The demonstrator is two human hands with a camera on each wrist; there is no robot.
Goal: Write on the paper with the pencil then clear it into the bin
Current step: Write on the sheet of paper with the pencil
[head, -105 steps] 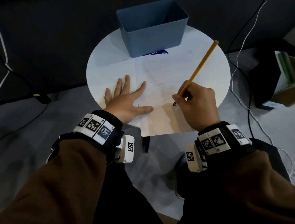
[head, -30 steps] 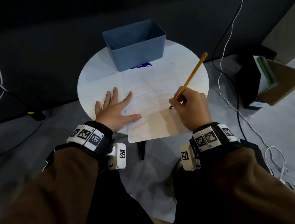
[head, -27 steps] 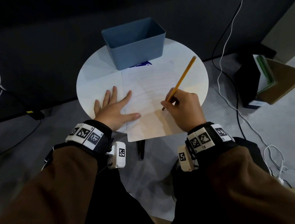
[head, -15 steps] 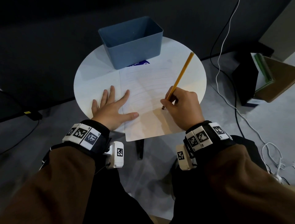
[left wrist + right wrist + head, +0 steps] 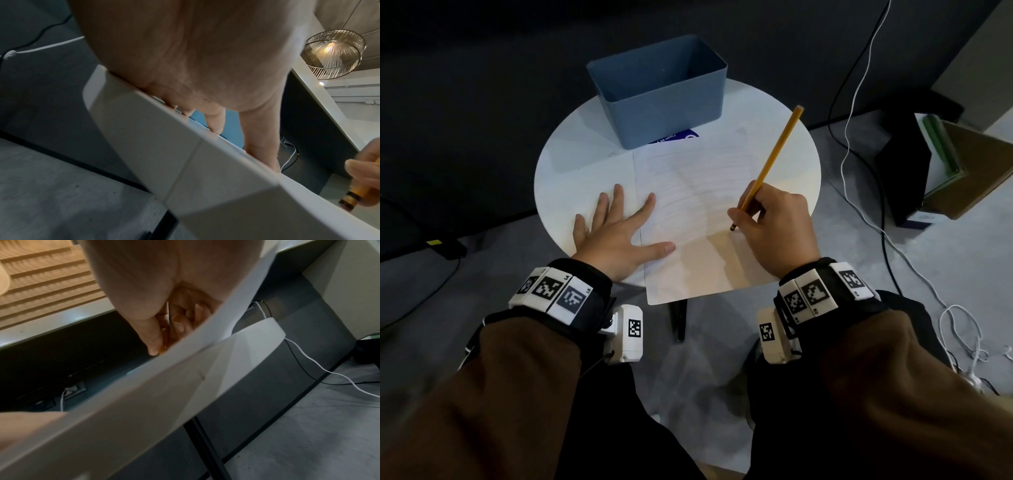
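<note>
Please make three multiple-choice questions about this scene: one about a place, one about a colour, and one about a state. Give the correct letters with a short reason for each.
1. Where does the blue rectangular plastic bin stand?
A. on the floor
B. at the far edge of the round white table
C. on the paper

2. What colour is the long wooden pencil?
A. yellow-orange
B. green
C. red

3. What is the left hand doing?
A. gripping the bin
B. lying flat, thumb on the white lined paper sheet
C. hanging below the table

Answers: 1 B, the bin sits on the tabletop beyond the paper. 2 A, the shaft shows yellow-orange. 3 B, its fingers lie spread and straight.
</note>
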